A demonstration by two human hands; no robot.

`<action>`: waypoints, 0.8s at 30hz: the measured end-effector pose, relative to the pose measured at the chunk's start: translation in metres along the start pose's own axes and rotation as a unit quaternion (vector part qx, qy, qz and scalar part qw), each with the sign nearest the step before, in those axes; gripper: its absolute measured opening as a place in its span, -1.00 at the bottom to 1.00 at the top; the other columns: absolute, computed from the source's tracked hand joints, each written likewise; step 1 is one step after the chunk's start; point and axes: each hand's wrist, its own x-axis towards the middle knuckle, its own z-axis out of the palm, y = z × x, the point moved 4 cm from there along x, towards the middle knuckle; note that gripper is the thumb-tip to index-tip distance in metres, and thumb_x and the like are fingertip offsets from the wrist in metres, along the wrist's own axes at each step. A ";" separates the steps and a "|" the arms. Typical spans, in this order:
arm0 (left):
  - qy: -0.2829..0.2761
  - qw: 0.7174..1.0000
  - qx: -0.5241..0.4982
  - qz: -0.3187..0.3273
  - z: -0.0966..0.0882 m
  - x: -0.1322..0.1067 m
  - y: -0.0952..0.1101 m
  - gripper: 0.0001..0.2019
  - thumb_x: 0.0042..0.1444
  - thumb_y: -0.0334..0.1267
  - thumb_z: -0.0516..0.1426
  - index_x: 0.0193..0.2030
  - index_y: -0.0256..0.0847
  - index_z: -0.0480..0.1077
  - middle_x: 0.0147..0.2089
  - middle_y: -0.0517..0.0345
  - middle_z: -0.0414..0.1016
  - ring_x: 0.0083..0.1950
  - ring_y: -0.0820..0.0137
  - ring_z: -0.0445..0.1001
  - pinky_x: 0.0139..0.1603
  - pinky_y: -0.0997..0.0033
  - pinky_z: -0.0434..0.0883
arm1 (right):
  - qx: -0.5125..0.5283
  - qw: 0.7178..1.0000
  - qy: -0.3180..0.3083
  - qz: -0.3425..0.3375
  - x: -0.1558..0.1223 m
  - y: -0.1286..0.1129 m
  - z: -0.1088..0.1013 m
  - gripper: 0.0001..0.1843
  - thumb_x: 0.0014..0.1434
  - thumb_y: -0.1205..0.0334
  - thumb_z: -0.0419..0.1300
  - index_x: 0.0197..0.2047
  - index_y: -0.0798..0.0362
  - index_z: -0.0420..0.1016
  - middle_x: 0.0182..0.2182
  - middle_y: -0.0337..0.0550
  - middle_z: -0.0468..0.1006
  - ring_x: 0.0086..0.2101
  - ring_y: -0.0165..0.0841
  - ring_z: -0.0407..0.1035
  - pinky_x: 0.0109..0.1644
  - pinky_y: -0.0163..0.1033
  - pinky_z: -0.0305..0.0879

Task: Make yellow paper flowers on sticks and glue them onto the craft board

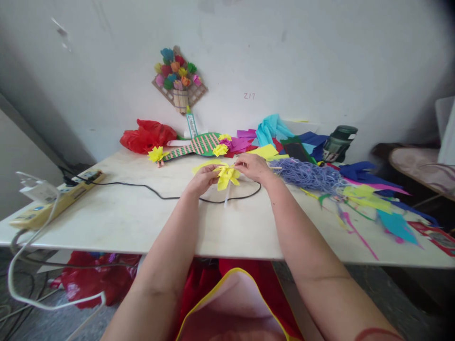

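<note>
A yellow paper flower (227,176) with spread petals is between my two hands, above the middle of the white table. From its left side, my left hand (206,179) pinches it with closed fingers. My right hand (253,166) has its fingertips pressed together on the flower's upper right petals. A thin whitish stick (226,195) points down below the bloom. Behind my hands lies a green guitar-shaped craft (204,143) with pinkish strips, and yellow and magenta paper flowers sit on it. A yellow paper strip (202,166) lies partly behind my left hand.
A black cable (142,183) crosses the table from the power strip (60,199) at left. To the right spread a heap of purple-blue shredded strands (307,175), coloured paper scraps (398,225) and a dark green jar (339,143). A red plastic bag (147,136) lies by the wall.
</note>
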 end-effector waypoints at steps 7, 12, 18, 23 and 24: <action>0.018 1.000 -0.022 0.003 -0.003 0.000 0.001 -0.61 -0.20 -0.33 0.33 -0.16 -0.30 0.47 -0.31 0.08 0.58 -0.39 0.47 0.52 -0.33 0.51 0.43 | 0.011 1.000 0.001 0.013 0.000 0.009 0.000 -0.87 0.11 0.28 0.19 -0.34 0.06 0.59 -0.36 -0.17 0.56 -0.37 -0.39 0.33 -0.30 -0.30 0.10; 0.021 1.000 -0.019 0.004 -0.005 0.001 0.000 -0.65 -0.15 -0.33 0.32 -0.15 -0.31 0.47 -0.29 0.05 0.58 -0.37 0.45 0.53 -0.30 0.48 0.45 | 0.022 1.000 0.004 0.018 0.000 0.015 0.001 -0.87 0.09 0.26 0.20 -0.38 0.06 0.59 -0.38 -0.17 0.58 -0.39 -0.41 0.33 -0.32 -0.32 0.10; 0.050 0.998 -0.032 0.009 -0.010 0.002 -0.001 -0.67 -0.14 -0.35 0.31 -0.17 -0.31 0.48 -0.32 0.08 0.58 -0.39 0.48 0.52 -0.34 0.53 0.44 | 0.038 0.997 0.010 0.072 -0.005 0.025 -0.007 -0.86 0.05 0.21 0.21 -0.43 0.06 0.58 -0.42 -0.17 0.59 -0.39 -0.38 0.37 -0.32 -0.32 0.14; 0.073 0.997 -0.032 0.012 -0.013 0.003 -0.001 -0.71 -0.10 -0.37 0.29 -0.17 -0.31 0.47 -0.28 0.05 0.59 -0.35 0.45 0.54 -0.27 0.46 0.47 | 0.051 0.995 0.008 0.082 -0.008 0.038 -0.010 -0.84 0.06 0.19 0.22 -0.40 0.08 0.59 -0.40 -0.14 0.61 -0.37 -0.37 0.42 -0.27 -0.31 0.22; 0.077 0.996 -0.034 0.014 -0.014 0.003 -0.001 -0.72 -0.10 -0.37 0.28 -0.17 -0.31 0.47 -0.28 0.04 0.59 -0.36 0.44 0.54 -0.27 0.45 0.47 | 0.044 0.995 0.008 0.088 -0.008 0.042 -0.011 -0.83 0.07 0.19 0.21 -0.38 0.08 0.60 -0.38 -0.13 0.62 -0.35 -0.36 0.43 -0.26 -0.31 0.24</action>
